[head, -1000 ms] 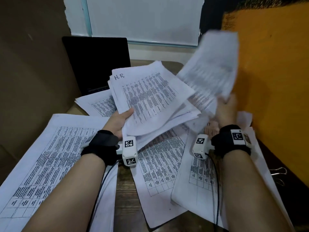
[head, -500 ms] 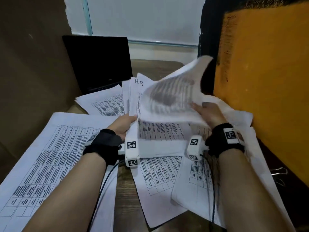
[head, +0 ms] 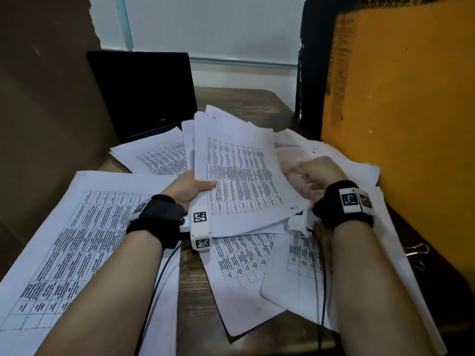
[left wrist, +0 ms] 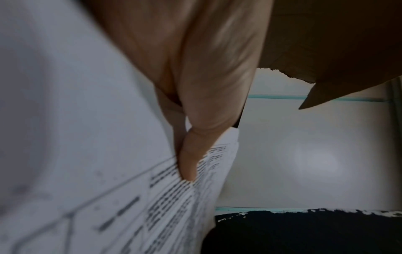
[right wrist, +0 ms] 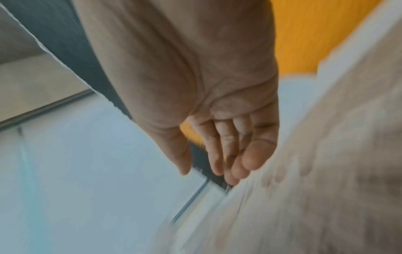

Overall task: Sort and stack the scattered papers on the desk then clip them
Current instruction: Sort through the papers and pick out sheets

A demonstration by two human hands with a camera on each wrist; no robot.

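Left hand [head: 189, 187] pinches the paper stack [head: 239, 176], raised over tabletop [head: 191, 273] centre, long axis running far-near. Right hand [head: 312, 176], fingers relaxed, empty, lies just right, nearer the loose sheets [head: 303, 273].

office, probably | laptop [head: 144, 96] | printed papers [head: 77, 242] | wooden desk [head: 246, 101]

Paper-strewn [head: 77, 242] wooden desk [head: 190, 291], laptop [head: 144, 93]

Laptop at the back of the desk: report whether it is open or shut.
Open. The laptop's dark screen stands upright behind the scattered papers, with a strip of its base showing below. The screen looks off.
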